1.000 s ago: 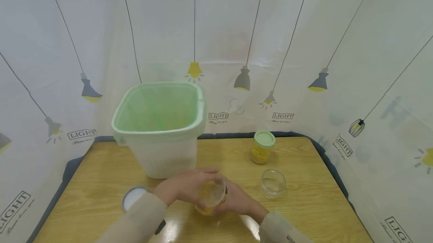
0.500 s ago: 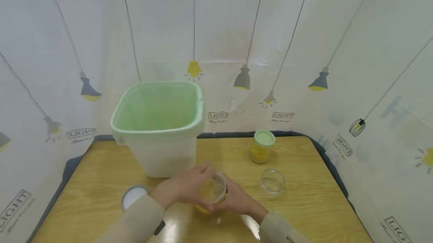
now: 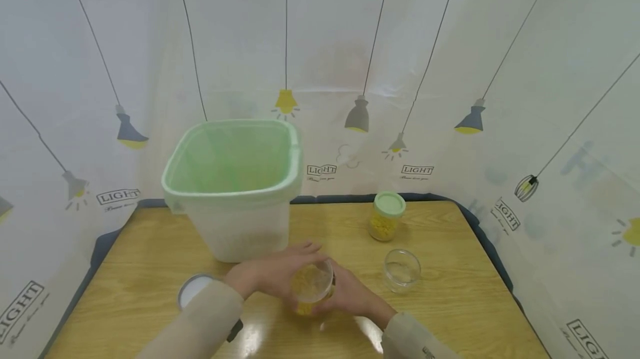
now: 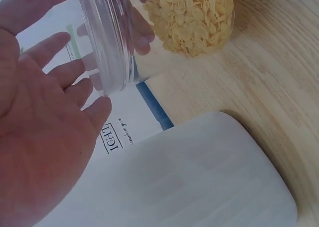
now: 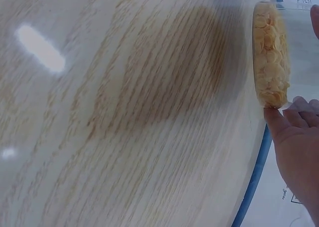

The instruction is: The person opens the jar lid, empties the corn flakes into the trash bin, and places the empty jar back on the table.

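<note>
A clear jar (image 3: 312,287) partly filled with pale yellow flakes (image 4: 192,20) is between both hands, low over the wooden table. My left hand (image 3: 272,273) holds it near its clear, thick-rimmed upper end, with thumb and fingers on different sides. In the left wrist view, several left fingers (image 4: 75,72) show around and through that clear end. From the right, my right hand (image 3: 350,292) grips the jar's side. The right wrist view shows the right hand's digits along the jar wall beside the flakes. Whether the jar's bottom touches the table is hard to tell.
A tall white bin with a green rim (image 3: 230,195) stands behind the left hand. A green-lidded jar of yellow pieces (image 3: 386,217) is at the back right, with a clear glass bowl (image 3: 402,271) in front. A round white lid (image 3: 194,289) lies left, partly behind the sleeve.
The left hand's fingers have shifted slightly around the jar's top, and the jar has turned or tilted a little. The right hand keeps its place. Nothing else on the table has moved.
</note>
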`<action>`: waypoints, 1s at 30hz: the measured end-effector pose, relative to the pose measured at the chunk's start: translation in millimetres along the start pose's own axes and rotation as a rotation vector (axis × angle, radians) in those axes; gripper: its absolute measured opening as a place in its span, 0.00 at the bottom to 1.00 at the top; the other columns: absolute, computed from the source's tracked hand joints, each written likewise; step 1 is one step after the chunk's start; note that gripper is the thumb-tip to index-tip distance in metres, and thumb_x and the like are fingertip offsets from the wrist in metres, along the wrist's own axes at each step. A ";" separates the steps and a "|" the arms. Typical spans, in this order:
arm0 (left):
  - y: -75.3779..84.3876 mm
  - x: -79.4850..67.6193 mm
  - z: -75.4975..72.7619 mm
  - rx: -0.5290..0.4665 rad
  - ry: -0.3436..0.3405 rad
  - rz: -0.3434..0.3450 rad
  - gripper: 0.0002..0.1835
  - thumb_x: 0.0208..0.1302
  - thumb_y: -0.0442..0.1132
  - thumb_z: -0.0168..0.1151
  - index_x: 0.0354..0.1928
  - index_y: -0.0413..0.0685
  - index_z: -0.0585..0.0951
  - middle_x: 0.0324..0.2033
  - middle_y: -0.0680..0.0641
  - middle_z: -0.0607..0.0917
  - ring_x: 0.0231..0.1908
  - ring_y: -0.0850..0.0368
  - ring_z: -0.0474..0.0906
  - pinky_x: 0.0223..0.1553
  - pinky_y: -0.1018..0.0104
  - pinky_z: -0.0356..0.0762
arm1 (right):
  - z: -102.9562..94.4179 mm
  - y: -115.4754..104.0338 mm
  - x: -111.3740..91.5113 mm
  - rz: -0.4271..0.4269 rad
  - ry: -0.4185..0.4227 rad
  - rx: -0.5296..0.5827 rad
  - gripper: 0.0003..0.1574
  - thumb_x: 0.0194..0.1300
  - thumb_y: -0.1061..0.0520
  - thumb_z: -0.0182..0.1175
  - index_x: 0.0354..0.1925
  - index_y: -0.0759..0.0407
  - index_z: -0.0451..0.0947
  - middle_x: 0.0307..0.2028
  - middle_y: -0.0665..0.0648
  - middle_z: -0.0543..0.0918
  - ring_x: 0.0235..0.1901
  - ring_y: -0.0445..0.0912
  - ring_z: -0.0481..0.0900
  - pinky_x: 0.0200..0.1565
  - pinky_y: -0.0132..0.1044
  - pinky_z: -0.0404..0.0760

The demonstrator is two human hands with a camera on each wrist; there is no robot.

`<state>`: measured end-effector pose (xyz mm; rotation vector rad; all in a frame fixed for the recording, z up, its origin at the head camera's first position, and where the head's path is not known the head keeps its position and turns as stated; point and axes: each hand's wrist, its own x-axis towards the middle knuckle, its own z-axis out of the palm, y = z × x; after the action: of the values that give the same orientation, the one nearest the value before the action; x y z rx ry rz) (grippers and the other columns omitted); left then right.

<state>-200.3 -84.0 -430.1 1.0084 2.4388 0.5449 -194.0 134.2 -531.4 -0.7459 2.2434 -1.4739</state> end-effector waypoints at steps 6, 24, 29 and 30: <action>4.6 -1.9 -2.9 -0.014 0.005 -0.006 0.54 0.43 0.35 0.77 0.74 0.61 0.61 0.76 0.46 0.53 0.76 0.46 0.49 0.71 0.43 0.61 | 1.0 -0.7 1.1 -0.031 0.008 0.001 0.64 0.44 0.50 0.79 0.72 0.46 0.54 0.68 0.50 0.69 0.64 0.49 0.71 0.65 0.45 0.73; 2.8 0.9 -0.7 -0.039 0.111 -0.066 0.54 0.49 0.50 0.75 0.76 0.54 0.55 0.76 0.46 0.53 0.76 0.45 0.47 0.74 0.44 0.53 | -0.7 -1.3 0.9 -0.017 0.048 0.013 0.65 0.42 0.51 0.80 0.73 0.49 0.54 0.66 0.54 0.71 0.64 0.52 0.71 0.64 0.54 0.72; -0.2 0.5 -2.0 -0.095 0.046 -0.020 0.56 0.44 0.39 0.77 0.76 0.56 0.56 0.77 0.48 0.49 0.77 0.45 0.40 0.76 0.42 0.47 | -1.9 -3.5 -0.4 -0.019 0.045 0.020 0.65 0.42 0.52 0.80 0.73 0.52 0.54 0.68 0.57 0.69 0.65 0.55 0.70 0.65 0.58 0.71; -0.3 0.6 -1.7 -0.102 0.032 -0.014 0.56 0.44 0.38 0.77 0.76 0.56 0.56 0.77 0.48 0.48 0.77 0.45 0.39 0.76 0.42 0.46 | -2.1 -4.0 -0.4 -0.015 0.042 0.020 0.65 0.42 0.52 0.80 0.73 0.51 0.54 0.68 0.57 0.69 0.65 0.55 0.70 0.66 0.58 0.70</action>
<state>-201.8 -84.1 -429.0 0.9466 2.4179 0.6782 -193.9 134.7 -526.9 -0.7342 2.2554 -1.5306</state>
